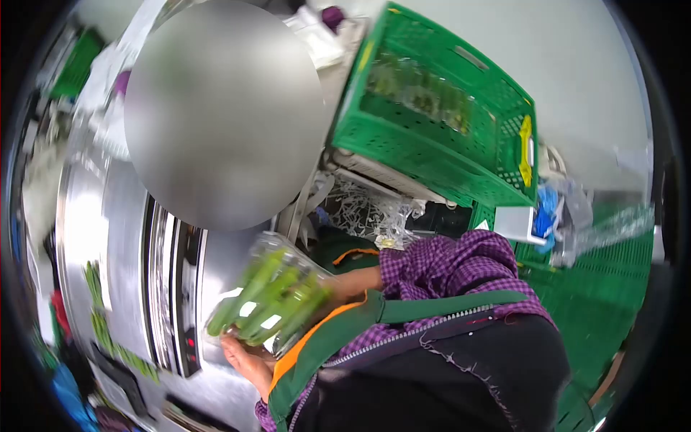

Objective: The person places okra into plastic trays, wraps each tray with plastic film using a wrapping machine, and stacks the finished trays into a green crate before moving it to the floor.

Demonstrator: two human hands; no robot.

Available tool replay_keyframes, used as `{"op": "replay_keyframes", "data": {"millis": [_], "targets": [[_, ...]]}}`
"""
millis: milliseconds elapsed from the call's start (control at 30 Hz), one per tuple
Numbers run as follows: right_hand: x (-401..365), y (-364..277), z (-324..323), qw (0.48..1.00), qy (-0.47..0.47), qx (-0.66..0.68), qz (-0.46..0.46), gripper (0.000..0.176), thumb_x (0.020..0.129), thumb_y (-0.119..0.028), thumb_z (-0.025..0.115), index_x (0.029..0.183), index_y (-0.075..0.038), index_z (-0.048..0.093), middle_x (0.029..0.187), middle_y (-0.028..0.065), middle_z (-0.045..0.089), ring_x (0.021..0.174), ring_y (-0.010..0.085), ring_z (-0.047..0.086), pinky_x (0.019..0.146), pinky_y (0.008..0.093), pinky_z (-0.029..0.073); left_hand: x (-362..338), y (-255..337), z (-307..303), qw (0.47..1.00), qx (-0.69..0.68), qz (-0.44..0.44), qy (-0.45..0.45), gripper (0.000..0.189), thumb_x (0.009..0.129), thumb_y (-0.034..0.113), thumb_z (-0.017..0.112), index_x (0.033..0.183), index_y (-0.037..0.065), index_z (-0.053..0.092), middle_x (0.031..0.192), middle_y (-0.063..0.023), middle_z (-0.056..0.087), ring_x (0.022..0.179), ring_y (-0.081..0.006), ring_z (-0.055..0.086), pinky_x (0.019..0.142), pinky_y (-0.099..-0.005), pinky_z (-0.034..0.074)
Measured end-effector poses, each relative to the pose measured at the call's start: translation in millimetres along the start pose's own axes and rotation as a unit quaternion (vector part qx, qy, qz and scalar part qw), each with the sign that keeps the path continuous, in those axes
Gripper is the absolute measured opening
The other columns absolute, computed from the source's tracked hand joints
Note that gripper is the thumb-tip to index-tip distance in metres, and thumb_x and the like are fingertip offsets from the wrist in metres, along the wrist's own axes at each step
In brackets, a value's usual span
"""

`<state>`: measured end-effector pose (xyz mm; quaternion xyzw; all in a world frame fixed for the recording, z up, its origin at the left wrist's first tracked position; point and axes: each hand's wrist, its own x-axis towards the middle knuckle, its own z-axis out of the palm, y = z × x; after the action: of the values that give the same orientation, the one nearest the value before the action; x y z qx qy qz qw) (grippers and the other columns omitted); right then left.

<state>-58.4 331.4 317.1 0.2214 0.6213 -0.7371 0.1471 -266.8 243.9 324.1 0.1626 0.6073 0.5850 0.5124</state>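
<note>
In front of my body I hold a clear plastic pack of long green vegetables (270, 299), slightly blurred and tilted. My left hand (245, 360) grips its lower corner, thumb over the edge. At the opposite side my right hand (337, 289) supports the pack, its fingers mostly hidden behind the plastic. Beneath the pack lies a steel work surface (216, 270). The exact kind of vegetable cannot be made out.
A green crate (432, 162) with several clear packs (417, 90) stands at upper right. White scraps (363, 212) fill a space below it. Loose green stalks (104, 327) lie on the steel counter (126, 252) at left. A grey round blur covers the upper left.
</note>
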Motion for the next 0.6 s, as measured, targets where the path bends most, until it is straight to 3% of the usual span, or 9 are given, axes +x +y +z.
{"op": "replay_keyframes", "data": {"millis": [33, 67, 100, 167, 233, 267, 333, 467, 600], "targets": [[-15, -12, -9, 0.998, -0.006, -0.015, 0.066, 0.044, 0.086, -0.019, 0.057, 0.124, 0.000, 0.047, 0.120, 0.0128, 0.052, 0.107, 0.0219, 0.051, 0.092, 0.0318, 0.040, 3, 9, 29, 1.000, -0.022, 0.005, -0.005, 0.051, 0.089, 0.044, 0.053, 0.120, 0.004, 0.045, 0.115, -0.0099, 0.051, 0.099, -0.0207, 0.053, 0.084, -0.0367, 0.045], [-24, 11, -1, 0.962, 0.159, 0.127, -0.183, 0.037, 0.086, -0.019, 0.057, 0.117, 0.000, 0.052, 0.110, 0.0079, 0.057, 0.094, 0.0180, 0.055, 0.080, 0.0302, 0.045, 17, 0, 33, 1.000, 0.003, -0.005, 0.000, 0.051, 0.089, 0.045, 0.052, 0.120, 0.004, 0.045, 0.116, -0.0101, 0.051, 0.102, -0.0221, 0.053, 0.084, -0.0361, 0.046], [-28, 21, 0, 0.957, 0.179, 0.131, -0.187, 0.037, 0.086, -0.019, 0.057, 0.117, 0.000, 0.052, 0.110, 0.0079, 0.057, 0.094, 0.0180, 0.055, 0.080, 0.0302, 0.045, 24, -11, 47, 0.999, -0.008, -0.001, -0.035, 0.049, 0.089, 0.039, 0.055, 0.122, 0.005, 0.044, 0.119, -0.0109, 0.050, 0.108, -0.0234, 0.051, 0.086, -0.0359, 0.045], [-40, 38, -3, 0.671, 0.487, 0.443, -0.339, 0.039, 0.086, -0.013, 0.058, 0.121, 0.000, 0.048, 0.103, 0.0089, 0.059, 0.090, 0.0132, 0.055, 0.073, 0.0276, 0.046, 29, -28, 91, 0.984, 0.026, -0.040, -0.172, 0.049, 0.089, 0.028, 0.057, 0.128, 0.004, 0.038, 0.125, -0.0118, 0.048, 0.112, -0.0250, 0.049, 0.091, -0.0374, 0.042], [-96, 73, -22, 0.629, 0.748, -0.053, -0.206, 0.027, 0.089, -0.012, 0.052, 0.114, -0.002, 0.051, 0.091, 0.0034, 0.057, 0.079, 0.0105, 0.053, 0.070, 0.0295, 0.046, 36, -46, 131, 0.894, 0.132, -0.012, -0.429, 0.054, 0.089, 0.016, 0.056, 0.135, 0.004, 0.029, 0.128, -0.0133, 0.046, 0.113, -0.0261, 0.049, 0.096, -0.0378, 0.039], [-141, 55, -29, 0.563, 0.685, 0.426, -0.179, 0.019, 0.092, -0.017, 0.047, 0.105, -0.005, 0.054, 0.085, 0.0002, 0.054, 0.073, 0.0098, 0.050, 0.067, 0.0271, 0.045, 21, -33, 171, 0.864, 0.102, -0.021, -0.493, 0.060, 0.087, 0.009, 0.056, 0.138, 0.004, 0.025, 0.130, -0.0142, 0.045, 0.115, -0.0254, 0.049, 0.096, -0.0371, 0.039], [-216, 98, -44, 0.451, 0.789, 0.339, -0.243, 0.020, 0.092, -0.024, 0.048, 0.101, -0.006, 0.054, 0.085, -0.0012, 0.054, 0.073, 0.0087, 0.050, 0.062, 0.0227, 0.041, 10, -24, 214, 0.823, 0.106, -0.054, -0.556, 0.065, 0.085, -0.002, 0.054, 0.141, 0.004, 0.021, 0.129, -0.0160, 0.046, 0.117, -0.0250, 0.048, 0.098, -0.0355, 0.038], [-375, 219, -50, 0.342, 0.906, 0.243, -0.060, 0.046, 0.091, -0.019, 0.053, 0.131, -0.001, 0.042, 0.115, 0.0080, 0.057, 0.097, 0.0130, 0.053, 0.084, 0.0263, 0.043, 43, -51, 215, 0.865, 0.187, -0.141, -0.444, 0.034, 0.093, 0.015, 0.050, 0.125, 0.004, 0.047, 0.114, -0.0129, 0.057, 0.101, -0.0184, 0.056, 0.088, -0.0304, 0.045], [-454, 326, -63, 0.336, 0.922, 0.156, 0.110, 0.043, 0.091, -0.018, 0.051, 0.129, 0.000, 0.044, 0.119, 0.0117, 0.057, 0.105, 0.0162, 0.054, 0.090, 0.0260, 0.040, 60, -57, 204, 0.865, 0.262, -0.126, -0.409, 0.031, 0.093, 0.018, 0.050, 0.121, 0.004, 0.049, 0.108, -0.0109, 0.059, 0.095, -0.0162, 0.057, 0.083, -0.0282, 0.047]]}}
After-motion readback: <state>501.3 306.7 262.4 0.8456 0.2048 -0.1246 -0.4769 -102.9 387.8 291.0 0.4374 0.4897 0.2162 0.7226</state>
